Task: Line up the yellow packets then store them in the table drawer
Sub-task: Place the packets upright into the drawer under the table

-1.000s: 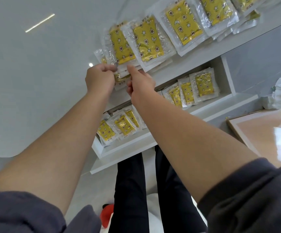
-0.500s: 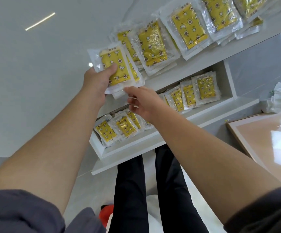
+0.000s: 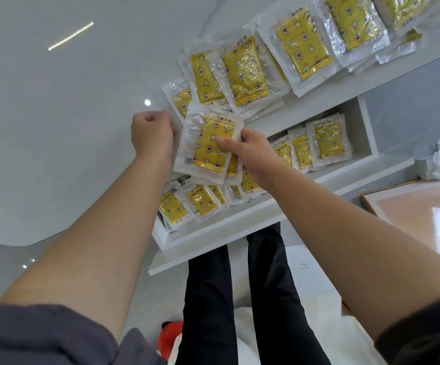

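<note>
The right hand [image 3: 250, 156] is pinching a small stack of yellow packets [image 3: 205, 146], thumb lying across its top face. The left hand [image 3: 151, 135], fingers curled, is sitting at the stack's left edge (grip not discernible). The stack is hanging over the open drawer [image 3: 213, 234], near the row of packets [image 3: 242, 72] on the table [image 3: 55, 127]. Likely step: squaring the stack. The next move is calling for a level descent into the drawer.
</note>
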